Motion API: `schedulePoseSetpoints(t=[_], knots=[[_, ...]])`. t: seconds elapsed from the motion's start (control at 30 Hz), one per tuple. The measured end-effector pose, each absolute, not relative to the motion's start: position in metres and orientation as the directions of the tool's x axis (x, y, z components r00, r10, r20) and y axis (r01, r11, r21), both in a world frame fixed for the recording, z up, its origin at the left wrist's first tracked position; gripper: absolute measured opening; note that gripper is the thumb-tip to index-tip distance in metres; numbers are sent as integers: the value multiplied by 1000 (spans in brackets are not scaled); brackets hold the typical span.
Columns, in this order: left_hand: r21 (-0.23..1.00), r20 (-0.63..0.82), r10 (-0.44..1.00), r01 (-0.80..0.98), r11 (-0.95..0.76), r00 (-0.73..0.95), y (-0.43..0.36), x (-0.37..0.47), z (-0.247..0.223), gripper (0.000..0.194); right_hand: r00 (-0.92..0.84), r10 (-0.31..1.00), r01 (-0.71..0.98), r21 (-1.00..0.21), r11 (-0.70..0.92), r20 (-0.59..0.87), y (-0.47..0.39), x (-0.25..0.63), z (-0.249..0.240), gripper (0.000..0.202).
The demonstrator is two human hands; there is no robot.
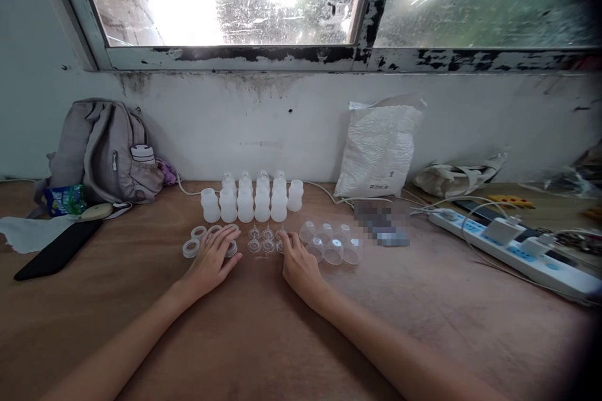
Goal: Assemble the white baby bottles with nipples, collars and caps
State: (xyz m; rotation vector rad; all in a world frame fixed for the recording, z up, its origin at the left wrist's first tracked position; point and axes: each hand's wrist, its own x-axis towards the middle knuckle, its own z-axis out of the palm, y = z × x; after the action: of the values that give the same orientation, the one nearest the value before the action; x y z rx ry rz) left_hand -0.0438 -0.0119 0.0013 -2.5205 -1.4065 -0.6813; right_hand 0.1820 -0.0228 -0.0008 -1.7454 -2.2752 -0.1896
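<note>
My left hand (214, 257) rests over the white screw rings (190, 248), fingers stretched out and lying across several of them, partly covering them. With its fingertips pinched together, my right hand (300, 263) is at the right end of the clear bottle nipples (268, 244), closed on a nipple (280, 245) that the fingers partly hide. Just right of this hand stand several clear dome caps (333, 252). Behind the nipples, frosted white baby bottles (245, 205) stand upright in rows; several at the back have nipple tops.
A grey backpack (101, 150) and a black phone-like slab (59, 250) are at the left. White packaging (380, 150) leans on the wall. On the right lie a white power strip (517, 254) with cables and a cloth bag (456, 178). A blurred patch covers something behind the caps.
</note>
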Motion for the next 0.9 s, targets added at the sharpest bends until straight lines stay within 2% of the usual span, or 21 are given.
schedulePoseSetpoints(t=[0.1,0.2,0.33,0.43,0.53,0.67,0.8,0.9], knots=[[37,498,699,792,-609,514,-19,-41,6,35,-280,887,940,-81,330,366,-33,184,15,51],[59,511,686,775,-629,518,-24,-40,8,31,-244,828,909,-179,377,505,-27,188,45,31],[93,502,659,723,-685,560,-30,-40,11,29,-162,776,912,-208,354,609,28,195,92,29],[99,519,643,708,-699,563,-33,-41,14,28,-102,822,946,-200,254,560,86,196,119,34],[99,544,642,718,-689,540,-34,-42,16,26,-58,921,973,-184,138,385,130,193,132,45],[106,582,629,718,-687,515,-35,-44,15,25,-67,983,985,-146,92,169,152,185,129,50],[122,607,610,699,-705,509,-37,-44,15,23,-86,977,985,-128,113,197,149,181,121,46],[127,611,595,678,-724,522,-39,-43,16,23,-99,931,975,-154,161,351,140,187,128,40]])
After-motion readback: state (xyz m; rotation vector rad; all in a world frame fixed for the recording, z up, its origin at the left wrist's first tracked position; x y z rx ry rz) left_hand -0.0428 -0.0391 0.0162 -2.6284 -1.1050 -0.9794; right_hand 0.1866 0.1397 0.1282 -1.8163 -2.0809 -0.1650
